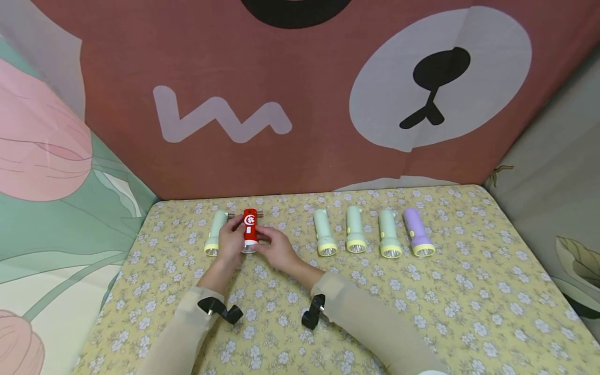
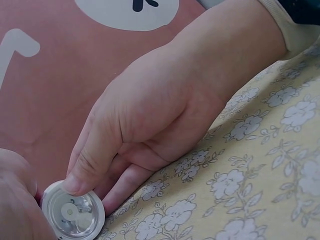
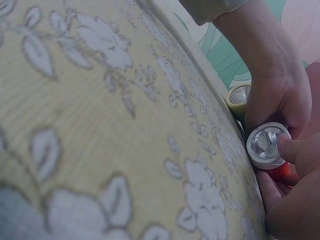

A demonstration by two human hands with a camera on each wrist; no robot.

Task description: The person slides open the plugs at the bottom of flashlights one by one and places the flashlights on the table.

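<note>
The red flashlight (image 1: 251, 235) sits between the two grips, over the worktop (image 1: 276, 338). The left grip (image 1: 230, 242) pinches its side. The right grip (image 1: 277, 249) pinches the near end, with its thumb on the white rim (image 2: 101, 214). It looks light, hard and stiff, and maybe a bit slippery. The clear front (image 2: 80, 222), by the right grip's thumb, could crack, so the red middle seems best to hold. A green flashlight (image 1: 217, 230) lies just left of the left grip.

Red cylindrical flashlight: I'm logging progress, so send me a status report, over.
Left hand, right hand both holding red, white-rimmed cylindrical flashlight. Right thumb on its rim. Pale green, yellow-rimmed flashlight close beside left hand, possibly in the way.
</note>
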